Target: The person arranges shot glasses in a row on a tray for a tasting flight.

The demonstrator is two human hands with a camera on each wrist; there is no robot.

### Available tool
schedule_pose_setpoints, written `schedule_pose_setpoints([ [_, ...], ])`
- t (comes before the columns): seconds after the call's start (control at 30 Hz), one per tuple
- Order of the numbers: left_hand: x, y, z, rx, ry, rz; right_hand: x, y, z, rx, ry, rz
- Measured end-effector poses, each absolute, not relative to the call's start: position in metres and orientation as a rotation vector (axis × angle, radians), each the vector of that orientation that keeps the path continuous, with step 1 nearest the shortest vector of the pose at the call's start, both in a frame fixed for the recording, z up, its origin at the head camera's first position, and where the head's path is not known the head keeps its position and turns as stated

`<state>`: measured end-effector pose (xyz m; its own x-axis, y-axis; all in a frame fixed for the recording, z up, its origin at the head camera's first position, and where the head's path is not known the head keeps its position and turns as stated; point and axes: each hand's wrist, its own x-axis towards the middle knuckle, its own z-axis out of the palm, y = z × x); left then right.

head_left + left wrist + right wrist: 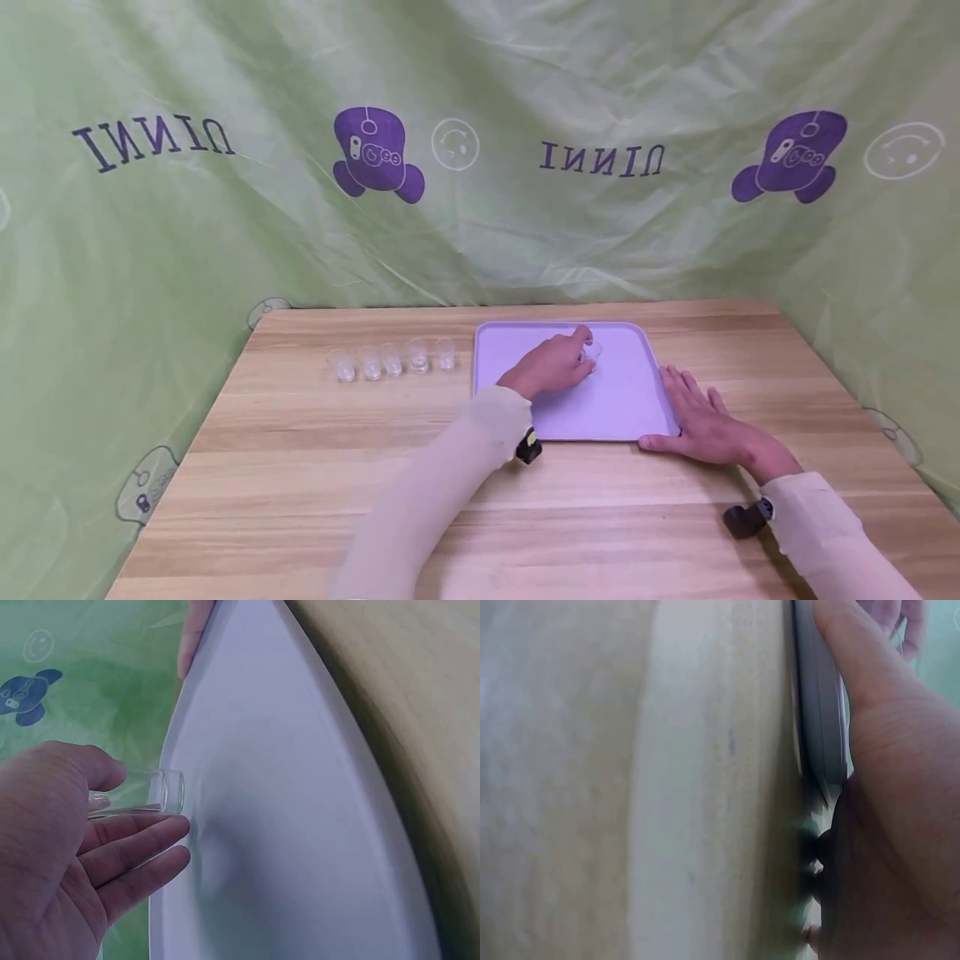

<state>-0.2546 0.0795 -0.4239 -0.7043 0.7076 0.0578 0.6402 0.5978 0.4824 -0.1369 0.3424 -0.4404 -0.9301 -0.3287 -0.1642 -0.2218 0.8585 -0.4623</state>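
Note:
My left hand (553,364) pinches a small clear shot glass (171,792) between thumb and fingers, over the far right part of the lavender tray (592,412). In the left wrist view the glass's thick base faces the tray; I cannot tell whether it touches. At the tray's near right corner, my right hand (708,427) lies with its fingers spread, the thumb by the front edge and the fingers along the right side. Much of that hand's palm is hidden in the right wrist view.
Left of the tray, several clear shot glasses (418,357) stand in a row on the wooden table (315,467). A green printed curtain (495,225) hangs behind the table and down both sides. Black wrist cameras sit on both sleeves.

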Motion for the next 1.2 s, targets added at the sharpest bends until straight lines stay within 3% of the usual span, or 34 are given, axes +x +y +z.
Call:
schedule_pose_setpoints([
  [0.43, -0.257, 0.133, -0.417, 1.143, 2.674, 0.54, -0.135, 0.349, -0.439, -0.425, 2.802, -0.677],
  [1.2, -0.254, 0.143, -0.422, 1.138, 2.765, 0.363, -0.137, 0.345, -0.44, -0.409, 2.788, -0.657],
])
